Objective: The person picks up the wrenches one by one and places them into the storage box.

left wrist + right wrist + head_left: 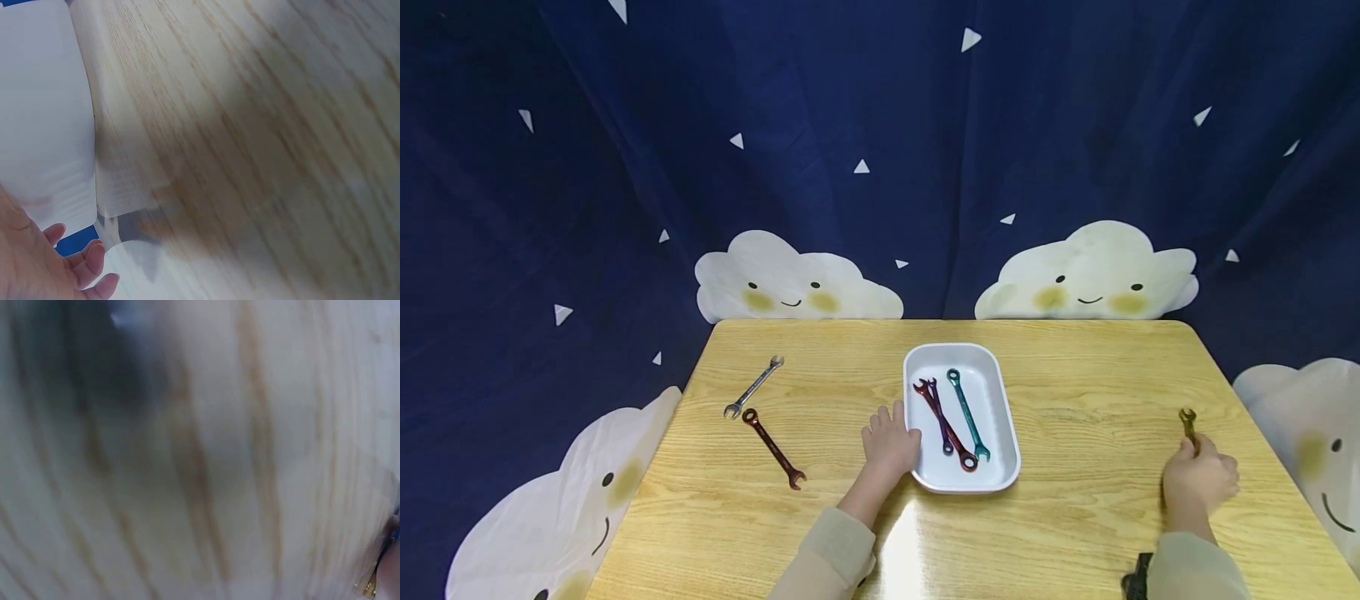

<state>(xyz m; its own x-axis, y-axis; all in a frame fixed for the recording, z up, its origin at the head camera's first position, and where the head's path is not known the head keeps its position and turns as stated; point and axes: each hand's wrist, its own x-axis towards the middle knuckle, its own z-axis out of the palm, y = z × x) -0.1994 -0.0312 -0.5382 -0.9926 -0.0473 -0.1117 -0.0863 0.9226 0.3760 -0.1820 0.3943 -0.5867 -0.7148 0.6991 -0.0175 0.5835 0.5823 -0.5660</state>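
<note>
Gold combination wrench [1187, 419] in right hand [1200, 479], open-end jaw pointing away from the person, lower part hidden by the fingers. White rounded rectangular tray [981, 383], upright on the table, left hand [889, 448] at its left rim; teal wrench [967, 412] inside, beside crossed red [958, 444] and purple [944, 433] wrenches.

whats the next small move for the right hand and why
I'd probably bring the gold wrench left toward the white tray: the right hand grips it out to the tray's right, three other wrenches lie inside the tray, and the left hand touches the tray's left side, which may help steady it.
</note>
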